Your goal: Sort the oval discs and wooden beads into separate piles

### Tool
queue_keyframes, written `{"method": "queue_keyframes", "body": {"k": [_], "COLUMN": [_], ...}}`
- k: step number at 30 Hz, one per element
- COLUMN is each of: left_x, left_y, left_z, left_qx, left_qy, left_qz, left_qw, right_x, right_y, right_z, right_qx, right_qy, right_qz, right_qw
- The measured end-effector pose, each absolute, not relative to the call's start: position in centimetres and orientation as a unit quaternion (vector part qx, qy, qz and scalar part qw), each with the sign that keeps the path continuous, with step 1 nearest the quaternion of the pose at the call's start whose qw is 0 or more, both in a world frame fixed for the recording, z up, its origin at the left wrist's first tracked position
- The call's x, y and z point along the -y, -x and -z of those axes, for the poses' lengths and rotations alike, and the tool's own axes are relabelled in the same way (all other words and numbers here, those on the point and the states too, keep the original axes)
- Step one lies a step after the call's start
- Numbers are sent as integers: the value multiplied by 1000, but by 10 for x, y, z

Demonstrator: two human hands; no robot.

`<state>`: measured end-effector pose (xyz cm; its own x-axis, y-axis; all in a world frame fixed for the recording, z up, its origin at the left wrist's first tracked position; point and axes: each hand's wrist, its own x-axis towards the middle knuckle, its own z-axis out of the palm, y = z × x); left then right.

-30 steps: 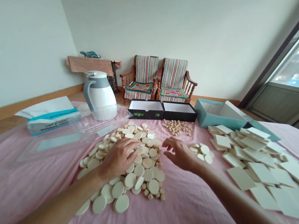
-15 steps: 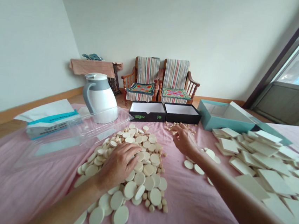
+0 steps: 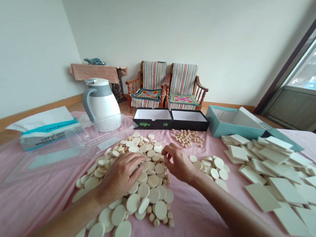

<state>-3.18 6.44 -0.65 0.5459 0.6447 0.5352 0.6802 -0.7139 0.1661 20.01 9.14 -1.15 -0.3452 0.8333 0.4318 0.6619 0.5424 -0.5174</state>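
A broad heap of round pale wooden discs (image 3: 143,190) is spread on the pink cloth in front of me, with small wooden beads (image 3: 156,222) mixed in and lying along its right edge. My left hand (image 3: 123,173) rests on top of this heap, thumb apart from its outstretched fingers. At the heap's upper right edge is my right hand (image 3: 177,161), its bent fingers pointing down at the discs and slightly apart, with nothing visible between them. Farther off lies a separate group of small beads (image 3: 186,137). Beside my right wrist is a smaller group of discs (image 3: 214,173).
Square wooden pieces (image 3: 262,197) are piled at the right. Two black boxes (image 3: 152,124) (image 3: 189,125) and a light blue box (image 3: 224,129) stand along the far edge. At the left are a white jug (image 3: 107,110), a clear plastic tray (image 3: 94,136) and a tissue pack (image 3: 47,134).
My right hand has moved from the separate bead group back toward me and left, to the edge of the disc heap. My left hand stays on the heap.
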Motion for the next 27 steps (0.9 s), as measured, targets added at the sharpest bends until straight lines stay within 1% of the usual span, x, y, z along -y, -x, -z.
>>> {"method": "queue_keyframes", "body": {"k": [2, 6, 8, 10, 14, 17, 23, 25, 27], "left_x": [-65, -65, -65, -65, -66, -66, -65, -64, -64], "left_y": [32, 32, 32, 32, 32, 33, 32, 31, 31], "left_z": [7, 9, 9, 9, 8, 8, 8, 7, 6], "left_qx": [378, 378, 375, 374, 377, 378, 373, 372, 373], "left_qy": [879, 879, 879, 879, 879, 879, 880, 880, 879], "left_qz": [290, 289, 293, 295, 290, 290, 292, 295, 294], "left_qw": [31, 29, 28, 27, 27, 27, 29, 27, 25], "right_x": [-100, -116, -119, -115, -99, -90, -98, -104, -107], "right_y": [-213, -242, -248, -246, -230, -219, -225, -232, -235], "right_z": [9, 5, 3, 1, 1, 6, 11, 10, 11], "right_qx": [791, 725, 716, 744, 800, 816, 806, 780, 754], "right_qy": [501, 603, 611, 588, 536, 519, 543, 576, 591], "right_qz": [-103, 1, 20, -25, -165, -168, -145, -103, -62], "right_qw": [336, 333, 338, 317, 216, 189, 187, 223, 281]}}
